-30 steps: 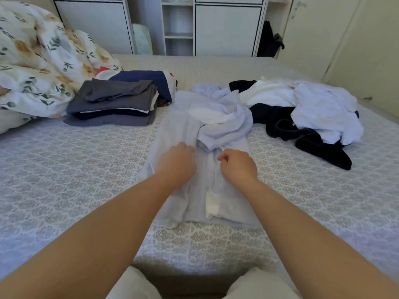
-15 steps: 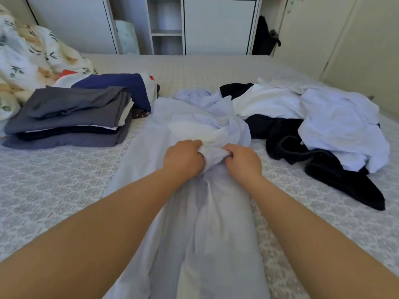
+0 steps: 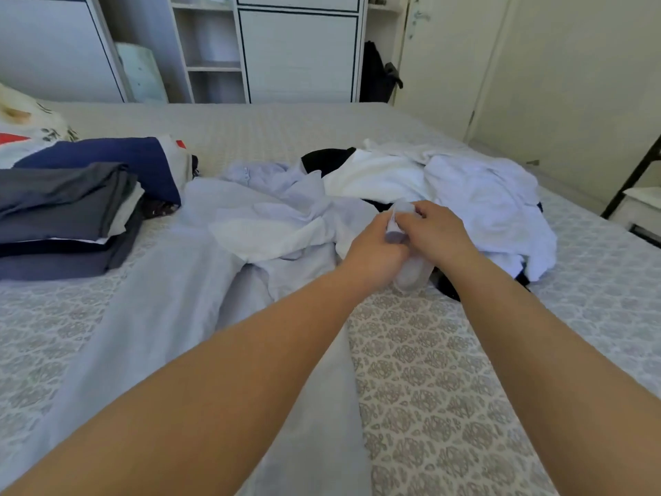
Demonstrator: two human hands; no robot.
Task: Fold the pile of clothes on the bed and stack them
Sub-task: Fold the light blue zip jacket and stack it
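A pale blue garment [image 3: 200, 281] lies lengthwise down the bed, crumpled at its far end. My left hand [image 3: 375, 252] and my right hand [image 3: 438, 232] meet at its right side, and both grip a bunched part of its fabric lifted off the bed. Beyond my hands lies the unfolded pile [image 3: 465, 195] of white, pale blue and black clothes. At the left stands a stack of folded clothes [image 3: 68, 216], grey and dark blue.
The bed [image 3: 447, 370] has a grey patterned cover. A flowered duvet [image 3: 32, 123] sits at the far left. White cupboards and shelves [image 3: 297, 55] stand behind the bed, a door at the right, and a small white table [image 3: 644, 205] at the right edge.
Both hands have moved right and farther away, carrying a bunched part of the pale blue garment with them. The garment now trails out long toward me.
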